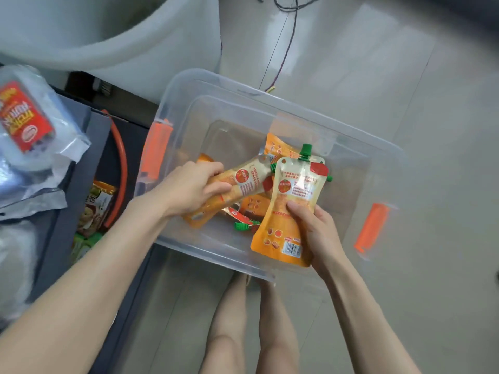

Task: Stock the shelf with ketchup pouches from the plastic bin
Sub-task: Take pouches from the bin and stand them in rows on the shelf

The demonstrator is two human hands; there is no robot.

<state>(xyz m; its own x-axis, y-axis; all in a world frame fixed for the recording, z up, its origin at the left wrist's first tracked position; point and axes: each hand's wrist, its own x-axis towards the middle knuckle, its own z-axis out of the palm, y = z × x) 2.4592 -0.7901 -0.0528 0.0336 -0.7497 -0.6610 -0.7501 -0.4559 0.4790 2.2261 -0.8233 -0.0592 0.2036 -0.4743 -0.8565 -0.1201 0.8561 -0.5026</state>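
Left hand point(193, 188) grips slanted pouch point(249, 179), right hand point(320, 230) holds upright pouch point(293, 211); I should lift both clear of bin rim point(210, 252) beneath my wrists.

Glossy pale tiled floor point(405, 76)

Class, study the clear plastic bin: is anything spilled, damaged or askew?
No spill or damage shows. The orange green-capped ketchup pouches lie jumbled in the clear plastic bin, caps pointing different ways.
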